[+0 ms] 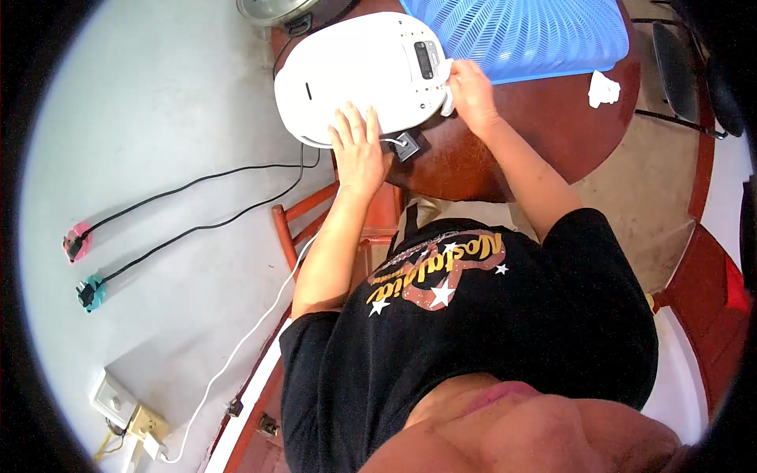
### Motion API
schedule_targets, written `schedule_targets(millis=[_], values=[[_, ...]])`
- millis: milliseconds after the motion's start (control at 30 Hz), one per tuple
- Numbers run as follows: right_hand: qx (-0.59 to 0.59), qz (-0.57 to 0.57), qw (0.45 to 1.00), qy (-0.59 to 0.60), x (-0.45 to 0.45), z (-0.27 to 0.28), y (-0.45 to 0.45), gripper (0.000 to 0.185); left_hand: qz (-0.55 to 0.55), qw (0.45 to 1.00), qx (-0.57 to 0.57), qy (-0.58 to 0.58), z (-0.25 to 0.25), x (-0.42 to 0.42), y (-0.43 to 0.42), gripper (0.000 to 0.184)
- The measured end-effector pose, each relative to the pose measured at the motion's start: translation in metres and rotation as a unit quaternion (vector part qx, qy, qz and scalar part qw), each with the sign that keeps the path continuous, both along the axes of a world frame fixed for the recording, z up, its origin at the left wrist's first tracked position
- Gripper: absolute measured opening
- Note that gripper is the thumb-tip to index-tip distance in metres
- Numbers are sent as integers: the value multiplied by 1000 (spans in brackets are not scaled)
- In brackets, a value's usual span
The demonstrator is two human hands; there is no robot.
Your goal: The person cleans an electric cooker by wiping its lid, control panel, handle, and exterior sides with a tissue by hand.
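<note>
A white rice cooker (347,71) with a dark display panel stands on the round brown table (544,134). My left hand (359,154) lies against the near side of its lid, fingers stretched out and holding nothing. At the panel end, my right hand (473,93) is closed on a white tissue (448,102), pressed to the cooker's edge beside the display. Part of the tissue is hidden by the fingers. Just below the cooker, a small dark square device (406,147) with a white cable sits at the table edge.
A blue plastic basket (524,35) and a crumpled white tissue (604,89) are on the table. A metal pot (272,9) is at the back. Black cords with plugs hang on pink (76,242) and teal (90,294) wall holders. A white cord (229,355) runs to the wall socket.
</note>
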State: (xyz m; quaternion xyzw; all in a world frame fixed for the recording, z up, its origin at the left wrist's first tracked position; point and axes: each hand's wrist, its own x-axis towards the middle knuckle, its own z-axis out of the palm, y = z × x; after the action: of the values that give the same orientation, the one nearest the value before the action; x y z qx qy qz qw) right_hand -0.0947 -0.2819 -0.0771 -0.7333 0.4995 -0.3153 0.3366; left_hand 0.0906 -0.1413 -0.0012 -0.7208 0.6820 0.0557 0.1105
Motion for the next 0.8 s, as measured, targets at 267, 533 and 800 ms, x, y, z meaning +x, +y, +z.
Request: schedule_targets(millis=[267, 533, 800], values=[[57, -21, 997, -51, -1, 6, -1, 11, -4, 1000, 8, -10, 0, -1, -1, 96], [9, 53, 993, 109, 4, 10, 2, 11, -9, 1000, 10, -17, 0, -2, -1, 96], [280, -109, 928, -221, -11, 4, 8, 13, -13, 1000, -9, -5, -1, 0, 1, 94]])
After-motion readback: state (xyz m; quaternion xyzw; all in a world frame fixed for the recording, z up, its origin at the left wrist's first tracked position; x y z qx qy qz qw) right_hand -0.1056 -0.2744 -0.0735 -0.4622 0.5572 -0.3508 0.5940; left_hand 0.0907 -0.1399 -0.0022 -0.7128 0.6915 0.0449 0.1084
